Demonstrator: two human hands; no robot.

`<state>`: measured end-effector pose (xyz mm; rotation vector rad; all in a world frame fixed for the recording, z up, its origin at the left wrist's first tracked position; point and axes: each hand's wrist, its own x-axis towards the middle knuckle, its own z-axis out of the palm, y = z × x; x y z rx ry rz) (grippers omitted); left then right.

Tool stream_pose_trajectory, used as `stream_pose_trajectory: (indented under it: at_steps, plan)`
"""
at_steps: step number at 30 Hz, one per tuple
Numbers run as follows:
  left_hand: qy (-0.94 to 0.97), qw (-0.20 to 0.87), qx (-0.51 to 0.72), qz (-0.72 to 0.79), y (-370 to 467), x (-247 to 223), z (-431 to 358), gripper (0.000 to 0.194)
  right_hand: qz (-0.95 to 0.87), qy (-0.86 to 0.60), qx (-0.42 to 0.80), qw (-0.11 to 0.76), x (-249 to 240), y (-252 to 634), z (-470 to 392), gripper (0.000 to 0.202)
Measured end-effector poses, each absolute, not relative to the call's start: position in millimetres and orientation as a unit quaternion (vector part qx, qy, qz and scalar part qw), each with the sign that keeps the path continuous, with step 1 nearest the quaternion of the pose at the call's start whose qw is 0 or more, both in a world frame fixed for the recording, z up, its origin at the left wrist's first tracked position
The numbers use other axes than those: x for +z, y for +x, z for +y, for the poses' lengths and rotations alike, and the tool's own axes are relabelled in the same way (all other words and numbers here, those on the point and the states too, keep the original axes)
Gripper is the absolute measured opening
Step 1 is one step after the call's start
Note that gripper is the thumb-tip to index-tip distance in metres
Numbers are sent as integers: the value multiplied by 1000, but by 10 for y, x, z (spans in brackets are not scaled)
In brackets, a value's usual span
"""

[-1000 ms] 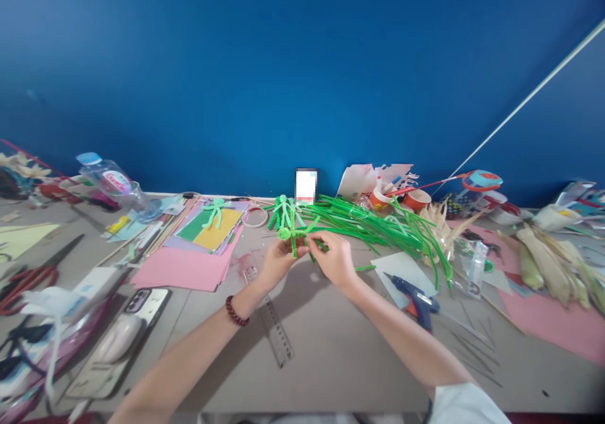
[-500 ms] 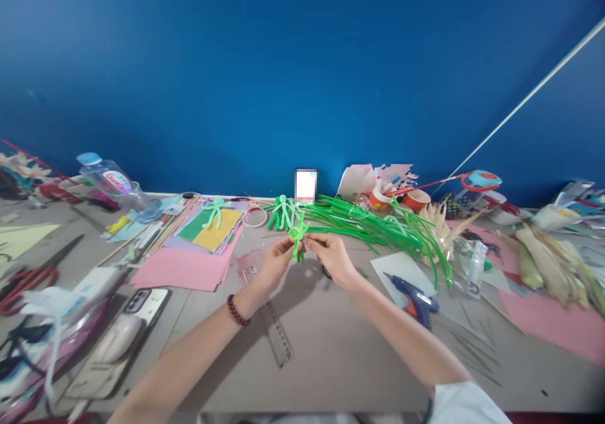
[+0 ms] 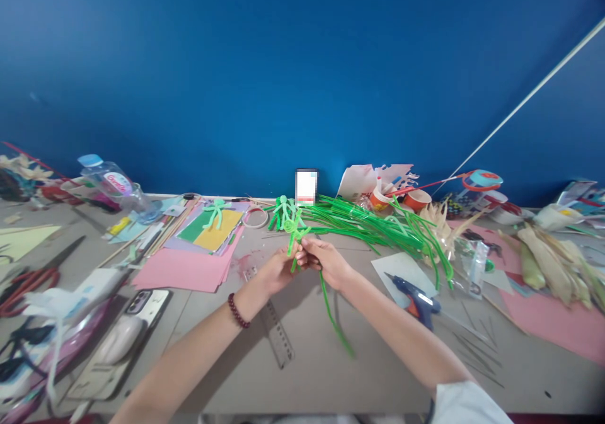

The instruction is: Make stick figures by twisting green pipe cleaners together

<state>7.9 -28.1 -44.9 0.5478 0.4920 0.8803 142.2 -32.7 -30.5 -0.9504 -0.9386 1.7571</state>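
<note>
Above the middle of the table, a small light-green pipe cleaner figure [image 3: 292, 229] stands up from the pinched fingers of my left hand [image 3: 278, 269]. My right hand [image 3: 329, 261] is closed against the left fingertips. From beneath it a darker green pipe cleaner [image 3: 329, 307] trails down and to the right over the tabletop. The fingertips hide where strand and figure meet. Just behind my hands stand more green pipe cleaner figures [image 3: 283, 208], close to the wall. A heap of loose green pipe cleaners [image 3: 363, 216] spreads to their right.
A clear ruler [image 3: 278, 336] lies below my left wrist. Pink paper [image 3: 182, 269] and another green figure [image 3: 215, 212] are to the left, with a phone [image 3: 142, 304] nearer me. A blue glue gun [image 3: 418, 298] rests right of my right forearm. Red-handled scissors [image 3: 28, 282] lie far left.
The figure has turned and shifted slightly up and left. My right hand has moved in against the left, and a long green strand now hangs below it.
</note>
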Motion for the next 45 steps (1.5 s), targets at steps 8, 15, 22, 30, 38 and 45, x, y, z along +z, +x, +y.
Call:
stream_pose_trajectory:
  at_steps: [8, 15, 22, 30, 38, 45]
  plan:
    - [354, 795, 420, 259, 108, -400, -317, 34, -357, -370, 697, 499, -261, 1415, -362, 29]
    - [518, 523, 533, 417, 150, -408, -367, 25, -327, -470, 571, 588, -274, 1382, -372, 26]
    - [490, 570, 535, 386, 197, -353, -414, 28, -351, -424, 584, 596, -366, 1314, -385, 27]
    - [326, 789, 454, 254, 130, -321, -385, 26, -376, -333, 712, 490, -424, 1338, -311, 37]
    - [386, 765, 435, 277, 122, -297, -372, 28, -365, -332, 710, 503, -373, 1397, -294, 32]
    - [474, 562, 547, 400, 129, -266, -341, 22, -399, -416, 578, 577, -361, 1415, -287, 20]
